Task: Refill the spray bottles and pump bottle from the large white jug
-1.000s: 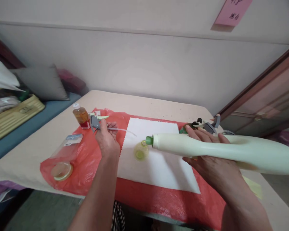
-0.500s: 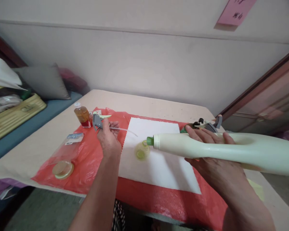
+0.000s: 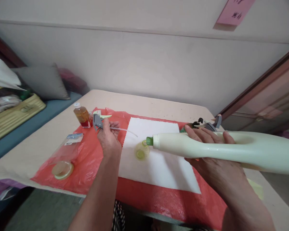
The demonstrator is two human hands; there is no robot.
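My left hand [image 3: 109, 134] is closed on a spray trigger head [image 3: 98, 122], grey and pale green, whose thin tube [image 3: 124, 129] reaches out to the right. A large pale green bottle [image 3: 216, 149] lies tipped nearly on its side in my right hand [image 3: 207, 141], fingers over its grip. Its green spout [image 3: 149, 141] is at the rim of a small clear bottle [image 3: 142, 152], seen from above. Yellow-green liquid shows in that small bottle, which stands on a white cloth [image 3: 156, 173]. Whether liquid is flowing from the spout I cannot tell.
Red plastic sheeting [image 3: 156, 202] lies under the cloth. To the left are a bottle of amber liquid [image 3: 82, 116], a clear bag [image 3: 71, 146] and a round lidded container [image 3: 62, 170]. Another grey trigger head [image 3: 213, 123] sits behind my right hand. A wall rises behind the table.
Almost nothing differs. Both hands keep their grips and places, and the large bottle stays tipped with its spout at the small bottle.
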